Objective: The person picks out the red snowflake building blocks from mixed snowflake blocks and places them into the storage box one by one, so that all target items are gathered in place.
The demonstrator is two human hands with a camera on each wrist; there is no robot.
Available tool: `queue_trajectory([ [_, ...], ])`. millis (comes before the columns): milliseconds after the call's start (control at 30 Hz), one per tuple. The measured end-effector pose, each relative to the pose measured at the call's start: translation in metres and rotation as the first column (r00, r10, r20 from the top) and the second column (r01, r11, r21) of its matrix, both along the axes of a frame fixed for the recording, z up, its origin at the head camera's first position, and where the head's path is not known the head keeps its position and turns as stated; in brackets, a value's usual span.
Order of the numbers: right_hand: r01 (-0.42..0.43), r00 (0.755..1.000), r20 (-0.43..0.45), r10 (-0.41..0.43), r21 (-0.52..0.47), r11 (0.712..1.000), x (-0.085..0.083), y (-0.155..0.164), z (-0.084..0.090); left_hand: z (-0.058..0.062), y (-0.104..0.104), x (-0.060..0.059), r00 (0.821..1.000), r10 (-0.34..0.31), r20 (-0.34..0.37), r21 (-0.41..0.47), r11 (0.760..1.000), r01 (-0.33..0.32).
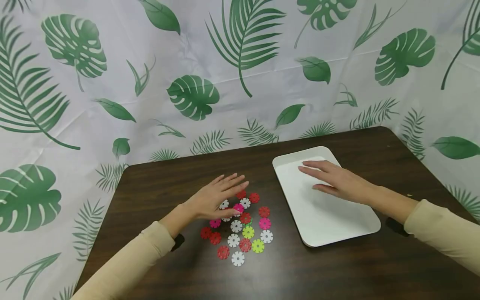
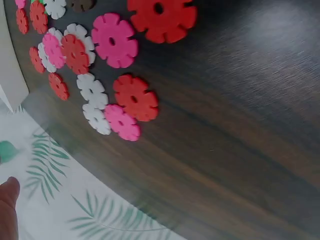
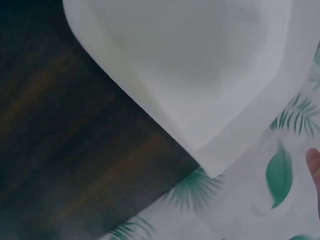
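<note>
Head view: left hand [image 1: 215, 198] was flat, fingers straight and spread, over the far end of the pile of snowflake discs [image 1: 240, 231], gripping nothing; fingertips looked to touch the top discs, but contact wasn't certain. The pile sat mid-tabletop, toward the near edge, just left of the white tray [image 1: 330, 225]. Discs were red, pink, white and yellow-green, some overlapping. Right hand [image 1: 337, 181] lay flat, fingers extended, over the far half of the tray, holding nothing; the tray itself was bare. The dark table [image 1: 337, 271] was backed by a leaf-print cloth [image 1: 187, 62].

Left wrist view: discs in close-up, a pink disc [image 2: 114, 40] beside a red disc [image 2: 135, 97], several stacked in twos. A fingertip [image 2: 9, 192] was at the lower left edge, clear of the discs. No grasp visible.

Right wrist view: only the tray's rounded corner [image 3: 210, 150] against the table's far edge and the cloth; a fingertip [image 3: 314, 165] at the right edge, curled on nothing.

Risks, my read: a flat palm sweep would scatter the discs, and those near the pile's front could slide toward the near edge. Overlapped discs are thin, so a pinch could lift two at once or slip. The tray is light; the right hand's push could skid it toward the far right corner.
</note>
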State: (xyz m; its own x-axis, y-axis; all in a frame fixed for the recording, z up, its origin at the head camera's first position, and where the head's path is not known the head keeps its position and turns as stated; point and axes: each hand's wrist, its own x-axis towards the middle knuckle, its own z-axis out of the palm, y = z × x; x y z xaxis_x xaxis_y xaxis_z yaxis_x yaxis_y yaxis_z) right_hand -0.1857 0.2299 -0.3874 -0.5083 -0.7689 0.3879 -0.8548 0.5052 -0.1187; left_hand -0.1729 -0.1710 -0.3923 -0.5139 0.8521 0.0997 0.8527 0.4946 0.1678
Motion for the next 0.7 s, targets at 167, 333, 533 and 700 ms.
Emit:
queue_trajectory([
  [167, 0.173, 0.984, 0.068, -0.162, -0.204, 0.964, -0.005, 0.013, 0.000, -0.003, -0.013, 0.006, 0.989, 0.101, 0.104, 0.091, 0.990, -0.111],
  [333, 0.336, 0.937, 0.196, -0.288, -0.280, 0.899, -0.009, 0.027, -0.004, -0.003, -0.023, 0.015, 0.957, 0.214, 0.197, 0.146, 0.959, -0.245],
  [533, 0.540, 0.816, 0.367, -0.447, -0.207, 0.816, -0.013, 0.043, -0.007, -0.007, -0.032, 0.021, 0.929, 0.263, 0.261, 0.282, 0.899, -0.334],
  [700, 0.636, 0.696, 0.496, -0.519, -0.092, 0.766, -0.015, 0.053, -0.009, -0.015, -0.041, 0.023, 0.921, 0.303, 0.246, 0.390, 0.839, -0.380],
])
